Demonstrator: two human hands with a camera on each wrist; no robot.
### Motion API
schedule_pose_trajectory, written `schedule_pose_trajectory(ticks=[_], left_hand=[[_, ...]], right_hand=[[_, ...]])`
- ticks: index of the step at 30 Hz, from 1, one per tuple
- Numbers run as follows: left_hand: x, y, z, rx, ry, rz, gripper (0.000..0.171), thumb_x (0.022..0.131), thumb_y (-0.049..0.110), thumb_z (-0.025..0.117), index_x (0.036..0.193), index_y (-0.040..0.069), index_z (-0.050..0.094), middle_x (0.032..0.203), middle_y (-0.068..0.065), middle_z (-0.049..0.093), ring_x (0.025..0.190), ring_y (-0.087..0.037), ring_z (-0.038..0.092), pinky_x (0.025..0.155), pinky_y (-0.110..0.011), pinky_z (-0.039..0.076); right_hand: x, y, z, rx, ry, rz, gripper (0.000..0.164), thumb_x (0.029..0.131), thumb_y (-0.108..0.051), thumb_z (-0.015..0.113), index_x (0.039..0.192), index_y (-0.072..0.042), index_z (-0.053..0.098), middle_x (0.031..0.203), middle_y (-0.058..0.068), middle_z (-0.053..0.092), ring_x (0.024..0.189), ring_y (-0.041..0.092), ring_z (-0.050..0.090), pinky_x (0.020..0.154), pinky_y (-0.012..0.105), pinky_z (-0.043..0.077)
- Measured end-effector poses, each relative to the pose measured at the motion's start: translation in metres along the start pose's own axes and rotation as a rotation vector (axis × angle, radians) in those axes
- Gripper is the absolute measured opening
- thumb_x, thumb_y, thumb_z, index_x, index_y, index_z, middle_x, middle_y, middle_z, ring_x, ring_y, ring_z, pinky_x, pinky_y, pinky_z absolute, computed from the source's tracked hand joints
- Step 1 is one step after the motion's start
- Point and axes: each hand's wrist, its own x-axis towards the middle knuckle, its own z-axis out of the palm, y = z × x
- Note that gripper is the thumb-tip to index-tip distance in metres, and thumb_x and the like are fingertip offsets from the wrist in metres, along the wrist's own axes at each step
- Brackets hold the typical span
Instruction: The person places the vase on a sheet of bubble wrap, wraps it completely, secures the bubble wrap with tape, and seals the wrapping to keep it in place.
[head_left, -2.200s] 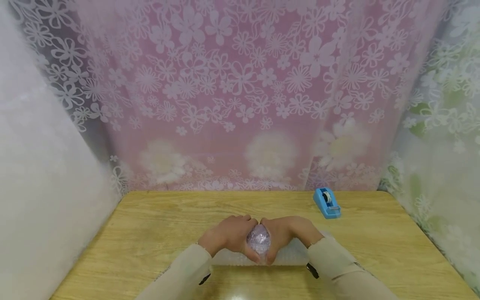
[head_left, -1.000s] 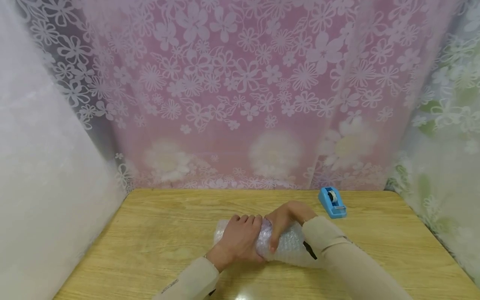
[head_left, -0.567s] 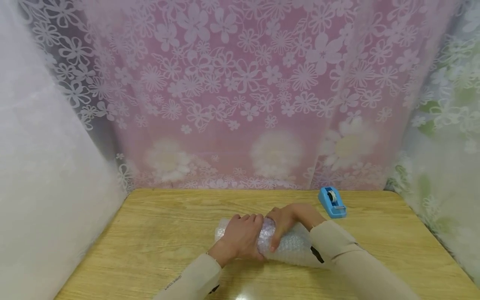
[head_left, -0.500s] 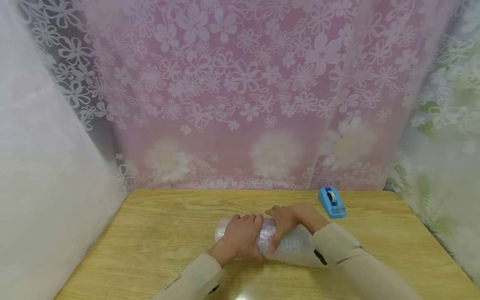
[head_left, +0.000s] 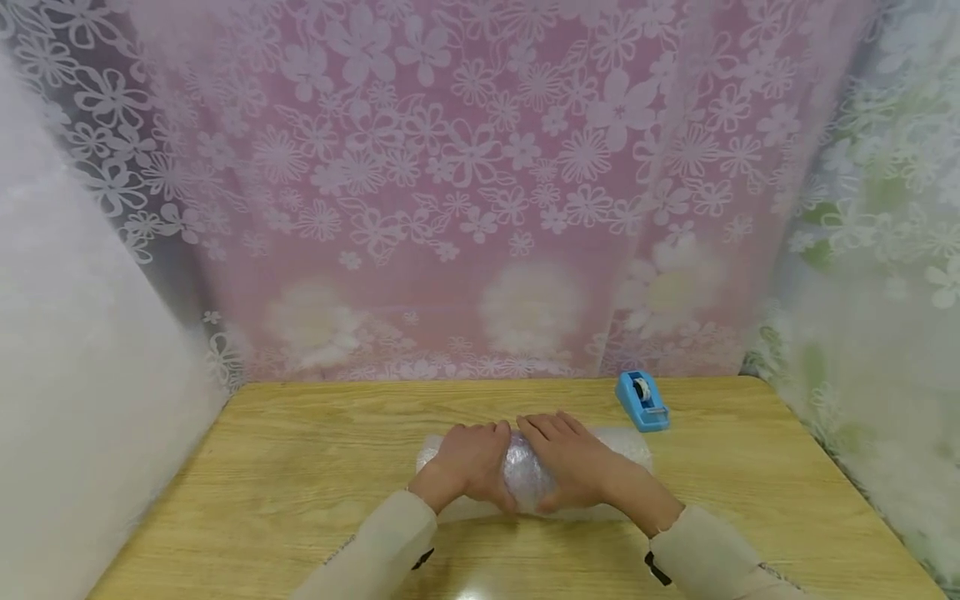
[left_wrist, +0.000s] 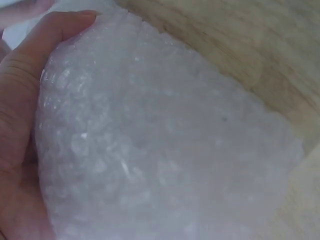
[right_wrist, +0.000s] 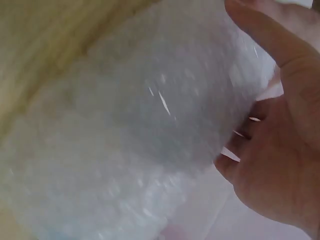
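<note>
A roll of clear bubble wrap point(head_left: 527, 471) lies crosswise on the wooden table, with a faint purple tint at its middle. My left hand point(head_left: 472, 462) grips it left of the middle, thumb on the near side and fingers over the top. Just to the right, my right hand point(head_left: 573, 465) holds the roll the same way, its fingers reaching over the far side. In the left wrist view, the bubble wrap point(left_wrist: 165, 130) fills most of the picture beside the left thumb. The right wrist view has the right hand point(right_wrist: 280, 155) curved around the bubble wrap point(right_wrist: 125, 115). Whatever is inside cannot be made out.
A blue tape dispenser point(head_left: 642, 402) stands at the back right of the wooden table point(head_left: 315, 450). Behind the table hangs a pink flowered curtain point(head_left: 450, 283). Pale sheets flank both sides.
My right hand has turned from a bent-wrist hold to lie flatter over the roll, fingers pointing away. The roll's right end has swung back, so it lies straighter across. My left hand keeps its grip.
</note>
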Motion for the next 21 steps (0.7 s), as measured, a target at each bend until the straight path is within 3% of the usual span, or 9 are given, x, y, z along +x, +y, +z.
schedule_pose_trajectory(ticks=[5,10,21], left_hand=[[0.004,-0.008,0.002,-0.091,-0.062,-0.009,0.094,0.06,0.066,0.077,0.128,0.009,0.047,0.109,0.0,0.062,0.09,-0.015,0.062,0.077,-0.037,0.05],[0.01,-0.016,0.005,-0.225,-0.11,0.017,0.089,0.062,0.059,0.078,0.127,0.007,0.045,0.096,0.003,0.058,0.077,-0.011,0.057,0.066,-0.03,0.049],[0.01,-0.026,0.002,-0.384,-0.157,0.04,0.077,0.062,0.049,0.084,0.118,0.013,0.046,0.09,0.007,0.052,0.074,-0.009,0.053,0.063,-0.026,0.047]], right_hand=[[0.007,-0.003,0.024,-0.027,0.159,-0.037,0.11,0.067,-0.049,0.083,0.144,0.008,0.029,0.144,0.023,0.036,0.132,0.038,0.033,0.107,0.052,0.025],[0.015,-0.002,0.041,-0.118,0.305,-0.02,0.111,0.059,-0.054,0.085,0.138,0.007,0.037,0.13,0.022,0.049,0.12,0.037,0.047,0.102,0.048,0.035],[0.021,-0.007,0.038,-0.231,0.366,-0.013,0.092,0.06,-0.056,0.082,0.123,0.002,0.049,0.105,0.015,0.059,0.094,0.029,0.059,0.082,0.043,0.049]])
